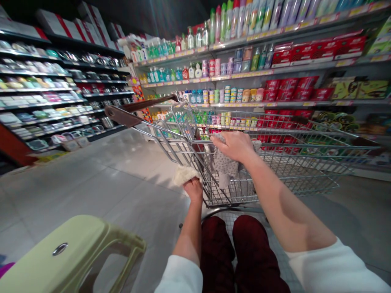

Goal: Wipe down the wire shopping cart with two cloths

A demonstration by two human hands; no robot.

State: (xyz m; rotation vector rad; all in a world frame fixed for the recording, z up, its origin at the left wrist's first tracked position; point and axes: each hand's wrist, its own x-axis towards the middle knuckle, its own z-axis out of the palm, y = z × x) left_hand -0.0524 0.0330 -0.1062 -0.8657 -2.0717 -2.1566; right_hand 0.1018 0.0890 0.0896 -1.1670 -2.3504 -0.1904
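Stool [77,244] — pale green, on floor [119,189], dark oval in seat | facing shelving [269,33]: spray cans [241,19] upright along top edge; red boxes [320,52] one level lower, toward right end | left rack [30,55] — red-striped white boxes [58,23] along top edge

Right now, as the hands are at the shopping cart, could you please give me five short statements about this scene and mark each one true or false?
1. The left hand holds a cream cloth. True.
2. The right hand touches nothing. False: it holds a grey spotted cloth at the shopping cart.
3. A pale green stool stands to the person's left. True.
4. The trousers are white. False: they are dark red.
5. Red packages sit on the shelves beyond the cart. True.
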